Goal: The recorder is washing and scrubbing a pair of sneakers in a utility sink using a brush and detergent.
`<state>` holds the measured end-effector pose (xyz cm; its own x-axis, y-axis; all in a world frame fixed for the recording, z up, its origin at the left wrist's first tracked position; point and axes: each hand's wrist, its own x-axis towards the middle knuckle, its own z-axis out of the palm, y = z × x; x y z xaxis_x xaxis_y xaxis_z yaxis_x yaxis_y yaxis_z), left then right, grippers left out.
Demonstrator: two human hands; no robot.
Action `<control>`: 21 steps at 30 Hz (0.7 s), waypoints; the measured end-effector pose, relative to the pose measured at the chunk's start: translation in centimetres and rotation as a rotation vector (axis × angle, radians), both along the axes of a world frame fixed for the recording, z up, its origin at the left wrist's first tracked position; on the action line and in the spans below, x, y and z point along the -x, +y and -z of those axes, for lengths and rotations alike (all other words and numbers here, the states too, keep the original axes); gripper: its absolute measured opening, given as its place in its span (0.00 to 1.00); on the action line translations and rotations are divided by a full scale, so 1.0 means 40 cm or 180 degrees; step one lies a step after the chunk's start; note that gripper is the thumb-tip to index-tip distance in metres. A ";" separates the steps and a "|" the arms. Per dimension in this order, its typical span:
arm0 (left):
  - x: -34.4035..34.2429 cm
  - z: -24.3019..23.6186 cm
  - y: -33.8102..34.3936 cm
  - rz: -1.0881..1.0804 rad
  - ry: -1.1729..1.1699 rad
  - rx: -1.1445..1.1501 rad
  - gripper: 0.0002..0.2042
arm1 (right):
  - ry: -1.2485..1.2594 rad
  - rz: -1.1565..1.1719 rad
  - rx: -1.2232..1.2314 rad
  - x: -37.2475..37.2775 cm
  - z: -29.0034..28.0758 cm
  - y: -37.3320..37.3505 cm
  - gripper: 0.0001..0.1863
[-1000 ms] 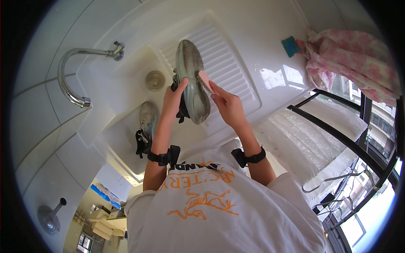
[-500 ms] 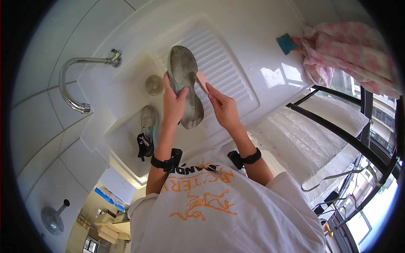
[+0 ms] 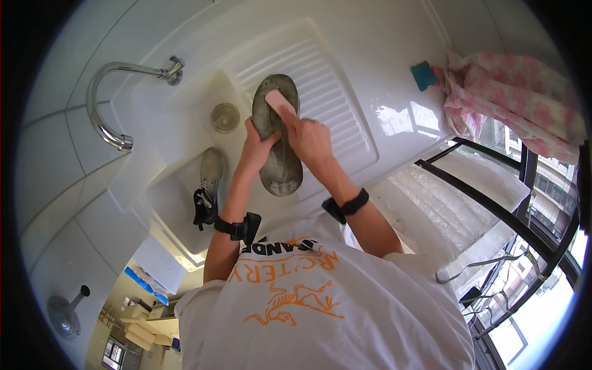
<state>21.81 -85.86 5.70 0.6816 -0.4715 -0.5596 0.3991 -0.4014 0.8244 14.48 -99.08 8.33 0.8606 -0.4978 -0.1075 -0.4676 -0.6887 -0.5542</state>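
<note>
My left hand (image 3: 256, 150) grips a shoe (image 3: 282, 169) at its left side, thumb across the middle, with the grey, dirty sole turned up toward me. In my right hand (image 3: 310, 141) is a pink brush (image 3: 277, 100), its back facing up and its bristles hidden against the front half of the sole. The shoe is held above the edge of a white sink (image 3: 320, 80) with a ribbed washboard. A second shoe (image 3: 211, 176), grey with black parts and laces, lies in the basin to the left of my left forearm.
A chrome curved faucet (image 3: 98, 114) reaches out from the tiled wall at left, near the round drain (image 3: 225, 117). At right are a blue-green sponge (image 3: 423, 76), a pink-and-white cloth (image 3: 505, 102), and a black rack (image 3: 493, 206) beside white bedding (image 3: 438, 194).
My right hand has moved left with the brush, from the sole's right edge onto its front half. The held shoe has tilted slightly and shifted a little right and down.
</note>
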 end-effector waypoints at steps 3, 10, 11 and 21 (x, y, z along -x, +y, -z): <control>-0.006 0.011 -0.006 -0.0131 0.0135 0.0136 0.29 | 0.0082 0.0014 0.0246 -0.069 0.024 -0.038 0.14; -0.017 0.021 0.005 -0.0185 0.0242 0.0036 0.24 | 0.0019 -0.0096 -0.0140 0.071 -0.021 0.002 0.18; -0.013 0.024 0.002 -0.0172 0.0052 -0.0060 0.24 | 0.0010 -0.0100 -0.0123 0.085 -0.005 0.009 0.18; -0.027 0.038 -0.001 -0.0120 0.0171 -0.0026 0.24 | -0.0323 0.0247 -0.0419 -0.091 0.003 -0.063 0.14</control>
<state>22.88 -85.90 4.16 0.6676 -0.4414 -0.5996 0.4576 -0.3920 0.7981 18.11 -101.59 8.20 0.8299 -0.5505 -0.0906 -0.4536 -0.5712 -0.6841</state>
